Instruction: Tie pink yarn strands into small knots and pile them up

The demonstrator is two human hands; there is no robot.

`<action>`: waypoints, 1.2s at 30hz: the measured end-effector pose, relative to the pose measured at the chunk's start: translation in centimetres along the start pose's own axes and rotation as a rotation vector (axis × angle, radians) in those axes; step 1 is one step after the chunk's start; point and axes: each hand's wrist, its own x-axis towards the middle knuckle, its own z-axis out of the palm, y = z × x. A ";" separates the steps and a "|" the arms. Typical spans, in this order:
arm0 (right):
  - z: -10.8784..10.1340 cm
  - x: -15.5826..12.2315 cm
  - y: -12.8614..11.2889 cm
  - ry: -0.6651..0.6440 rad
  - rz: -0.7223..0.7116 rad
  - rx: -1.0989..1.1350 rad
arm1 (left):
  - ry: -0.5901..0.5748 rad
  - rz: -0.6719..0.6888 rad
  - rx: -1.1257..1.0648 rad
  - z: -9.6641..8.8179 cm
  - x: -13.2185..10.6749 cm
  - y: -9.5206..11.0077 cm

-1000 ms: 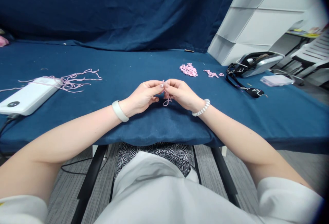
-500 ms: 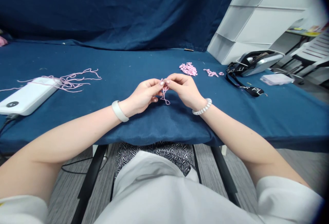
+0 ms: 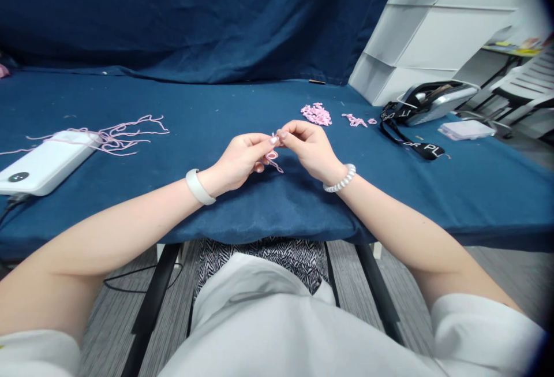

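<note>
A short length of pink yarn (image 3: 272, 159) hangs in a loop with a loose tail just below my fingertips. My left hand (image 3: 246, 157) is closed in a pinch on it, thumb against the forefinger. Close against those fingertips, my right hand (image 3: 309, 149) pinches the upper part of the same yarn. The yarn between the fingers is mostly hidden, so I cannot make out any knot. Beyond my right hand lies a heap of small pink yarn pieces (image 3: 316, 114), with a few more pink pieces (image 3: 355, 120) to its right.
Long pink yarn strands (image 3: 125, 137) lie across a white power bank (image 3: 52, 160) with a cable at the left. On the right are a black lettered strap (image 3: 415, 147), an open pouch (image 3: 437, 103) and a clear flat box (image 3: 466, 130). White boxes (image 3: 415, 36) stand behind.
The hanging yarn has shifted slightly left and up, its loop now lying nearer my left fingers. Both hands stay pinched together at nearly the same spot.
</note>
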 end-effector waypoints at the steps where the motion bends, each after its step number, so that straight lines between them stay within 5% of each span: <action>1: 0.0 0.0 0.0 -0.003 -0.007 0.001 | 0.001 0.003 0.011 0.0 0.0 0.1; 16: -0.3 -0.1 -0.8 -0.119 -0.045 -0.013 | -0.100 0.082 0.164 -0.4 0.0 -0.5; 27: -0.8 0.0 0.2 -0.300 0.236 0.317 | -0.200 0.005 -0.029 0.0 0.0 -0.1; 36: -1.5 0.2 0.4 -0.435 0.194 0.245 | -0.271 -0.023 -0.015 0.1 -0.2 0.0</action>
